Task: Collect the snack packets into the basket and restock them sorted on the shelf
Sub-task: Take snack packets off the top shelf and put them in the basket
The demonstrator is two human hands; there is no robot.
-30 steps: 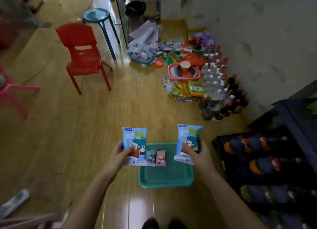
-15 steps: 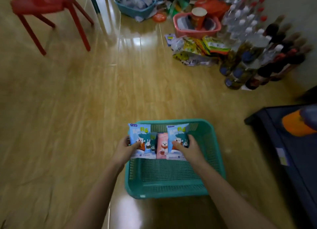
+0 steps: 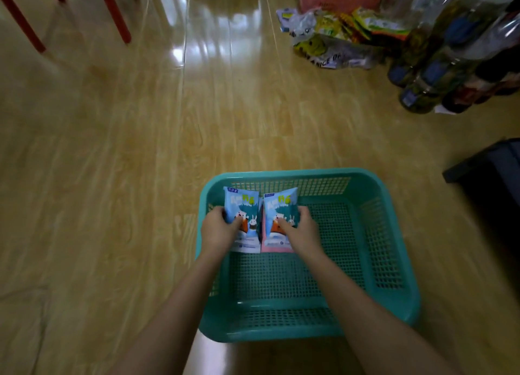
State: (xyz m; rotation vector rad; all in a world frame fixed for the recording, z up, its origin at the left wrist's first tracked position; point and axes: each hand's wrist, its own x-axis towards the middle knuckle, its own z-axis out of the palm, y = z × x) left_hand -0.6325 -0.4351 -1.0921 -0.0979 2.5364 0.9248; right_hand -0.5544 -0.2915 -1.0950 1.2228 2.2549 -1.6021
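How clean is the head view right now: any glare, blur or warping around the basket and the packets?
Head view: dim room light; window glare streaks the floor at the top. The basket and the two blue packets in the left hand and right hand read fairly sharp; the bottles at the right edge are smeared and bent by the wide lens.

My one camera sits on my head, wide-angle, looking steeply down and forward at the floor (image 3: 140, 149). It is close over the basket (image 3: 394, 234) between my forearms; farther floor fills the frame's top.
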